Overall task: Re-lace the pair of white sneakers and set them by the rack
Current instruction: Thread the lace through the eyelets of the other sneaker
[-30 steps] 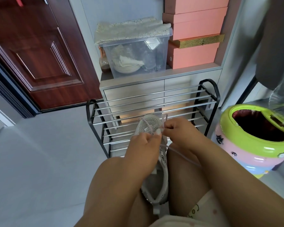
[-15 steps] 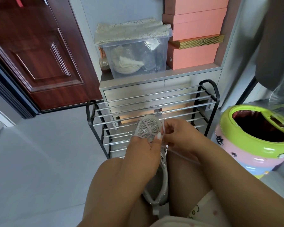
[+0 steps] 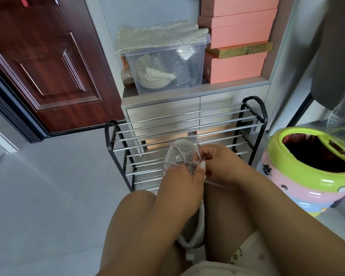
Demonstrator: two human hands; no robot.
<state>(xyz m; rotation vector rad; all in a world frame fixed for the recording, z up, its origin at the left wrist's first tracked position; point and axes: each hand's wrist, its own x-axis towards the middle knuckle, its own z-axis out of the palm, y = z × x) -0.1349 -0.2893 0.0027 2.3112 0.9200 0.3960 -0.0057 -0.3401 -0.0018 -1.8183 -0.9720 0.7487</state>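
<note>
We've got one white sneaker (image 3: pixel 184 158) wedged between our knees, toe pointing at the shoe rack (image 3: pixel 253 116) just in front. Our left hand (image 3: pixel 179 188) sits over the tongue w/ fingers curled, thumb and forefinger pinching the lace (image 3: pixel 174 163) near the upper eyelets. Our right hand (image 3: pixel 219 164) is curled too, pinching the other lace end right beside the left thumb.

Vs. a sec ago: the lace end that stuck up above our right hand is now drawn down, and loops lie crossed over the mesh toe. The hands have closed in on each other. We read that as a crossing being pulled snug, so lacing on this shoe is well along but not tied off.

2nd sneaker isn't in view, so roughly half the job or less is done. A green-rimmed bin (image 3: pixel 311 162) stands to the right of the rack.
</note>
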